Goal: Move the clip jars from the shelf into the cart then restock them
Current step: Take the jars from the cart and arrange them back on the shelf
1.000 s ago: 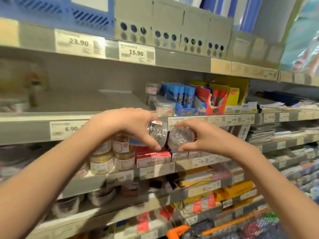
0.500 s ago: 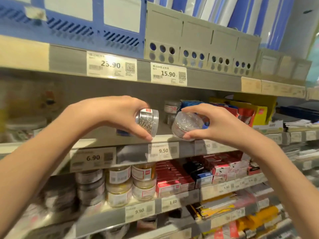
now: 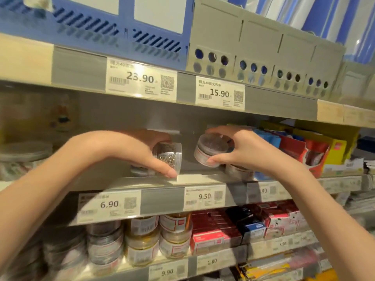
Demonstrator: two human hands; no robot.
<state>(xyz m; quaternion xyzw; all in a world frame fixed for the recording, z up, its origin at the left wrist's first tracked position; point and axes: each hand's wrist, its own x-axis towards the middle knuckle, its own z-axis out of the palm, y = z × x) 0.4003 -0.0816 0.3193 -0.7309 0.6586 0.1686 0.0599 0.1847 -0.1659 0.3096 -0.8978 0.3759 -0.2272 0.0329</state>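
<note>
My left hand (image 3: 129, 151) grips a clear round jar of metal clips (image 3: 169, 157), tilted on its side, just above the front edge of the middle shelf (image 3: 194, 179). My right hand (image 3: 241, 151) grips a second clear clip jar (image 3: 209, 151), also tilted, over the same shelf. Under my right hand another jar (image 3: 238, 171) stands on the shelf. Part of a further jar (image 3: 140, 171) shows below my left hand. No cart is in view.
Price tags 6.90 (image 3: 109, 203) and 9.50 (image 3: 204, 196) line the shelf edge. Blue, red and yellow packets (image 3: 300, 147) fill the shelf's right. Stacked jars (image 3: 142, 240) and red boxes (image 3: 215, 230) sit one shelf down. Blue and grey file boxes (image 3: 263, 47) stand above.
Both hands have risen from below the shelf edge and reached in over the middle shelf, each still holding its jar. The view has moved closer and tilted upward.
</note>
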